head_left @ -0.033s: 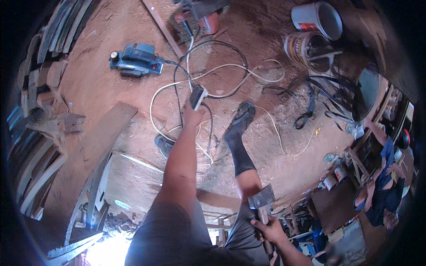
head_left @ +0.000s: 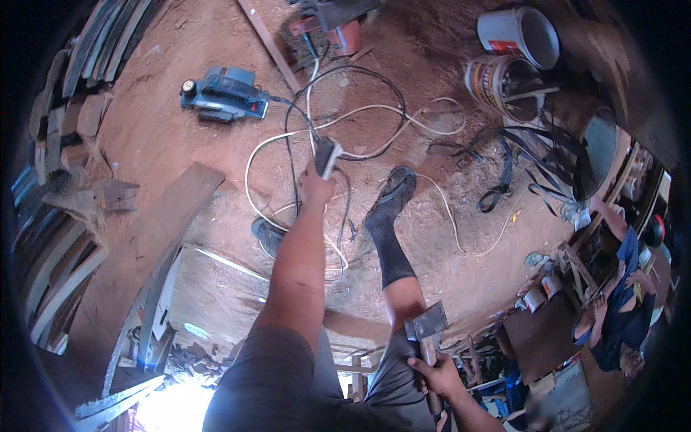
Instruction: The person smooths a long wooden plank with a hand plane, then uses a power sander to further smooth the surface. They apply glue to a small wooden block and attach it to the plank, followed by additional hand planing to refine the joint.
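My left hand (head_left: 317, 186) is stretched out over the dirt floor, its fingers closed round a black and white extension socket (head_left: 327, 157). Black and white cables run to the socket. On the floor left of it lies a blue electric hand planer (head_left: 229, 95), whose dark cord leads toward the socket. My right hand (head_left: 439, 374) grips the wooden handle of a hatchet (head_left: 427, 324) close to my right knee. The hatchet's broad metal head points up and away from me.
White cable (head_left: 360, 109) loops across the floor between my feet and the planer. A long wide board (head_left: 144, 252) slants at left beside stacked timber (head_left: 63, 266). Two buckets (head_left: 500, 32) and black straps (head_left: 504, 162) lie at right. Another person (head_left: 615, 302) is at far right.
My left hand and the socket have shifted very slightly to the right. My right hand keeps its hold on the hatchet.
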Tool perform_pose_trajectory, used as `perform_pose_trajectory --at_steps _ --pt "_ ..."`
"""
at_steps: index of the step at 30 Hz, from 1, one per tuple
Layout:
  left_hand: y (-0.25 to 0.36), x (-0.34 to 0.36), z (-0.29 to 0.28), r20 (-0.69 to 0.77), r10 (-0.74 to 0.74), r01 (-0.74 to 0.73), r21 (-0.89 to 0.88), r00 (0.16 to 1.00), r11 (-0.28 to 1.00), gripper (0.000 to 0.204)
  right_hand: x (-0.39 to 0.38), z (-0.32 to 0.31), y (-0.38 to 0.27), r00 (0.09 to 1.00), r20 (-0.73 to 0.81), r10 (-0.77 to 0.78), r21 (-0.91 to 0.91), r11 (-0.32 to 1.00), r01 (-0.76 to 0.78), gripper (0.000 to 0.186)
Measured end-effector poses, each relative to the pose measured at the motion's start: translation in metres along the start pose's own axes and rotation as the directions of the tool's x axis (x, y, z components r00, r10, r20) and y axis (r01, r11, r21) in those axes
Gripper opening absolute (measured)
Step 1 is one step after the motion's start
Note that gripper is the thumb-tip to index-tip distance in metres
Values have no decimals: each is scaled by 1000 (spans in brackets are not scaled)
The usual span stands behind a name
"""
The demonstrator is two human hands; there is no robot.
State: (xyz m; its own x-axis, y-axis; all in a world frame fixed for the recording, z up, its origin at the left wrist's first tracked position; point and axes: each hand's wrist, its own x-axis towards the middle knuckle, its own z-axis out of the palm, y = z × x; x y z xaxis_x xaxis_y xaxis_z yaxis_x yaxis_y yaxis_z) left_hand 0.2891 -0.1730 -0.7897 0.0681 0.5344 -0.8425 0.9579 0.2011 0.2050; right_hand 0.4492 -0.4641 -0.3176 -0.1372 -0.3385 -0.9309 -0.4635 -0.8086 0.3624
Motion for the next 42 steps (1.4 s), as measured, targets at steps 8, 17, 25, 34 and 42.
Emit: perform_pose_trajectory --at_steps 8,17,25,34,42 --pt "90 -100 51 71 260 -269 171 963 948 72 -1 14 -7 999 -40 22 -138 990 -27 48" --pt "82 -115 100 128 531 -542 66 838 838 43 -5 19 -13 999 -50 7 -121 993 -13 47" --pt "27 8 72 -444 105 -143 -53 890 988 20 3 9 -5 999 -40 -33 -194 981 24 43" --pt "15 15 47 -254 241 -258 -38 937 965 34 -10 15 -20 990 -142 -3 -91 996 -10 46" --pt "-74 -168 8 275 204 -88 -381 940 920 26 -36 37 -33 979 -133 -154 -93 985 143 44"
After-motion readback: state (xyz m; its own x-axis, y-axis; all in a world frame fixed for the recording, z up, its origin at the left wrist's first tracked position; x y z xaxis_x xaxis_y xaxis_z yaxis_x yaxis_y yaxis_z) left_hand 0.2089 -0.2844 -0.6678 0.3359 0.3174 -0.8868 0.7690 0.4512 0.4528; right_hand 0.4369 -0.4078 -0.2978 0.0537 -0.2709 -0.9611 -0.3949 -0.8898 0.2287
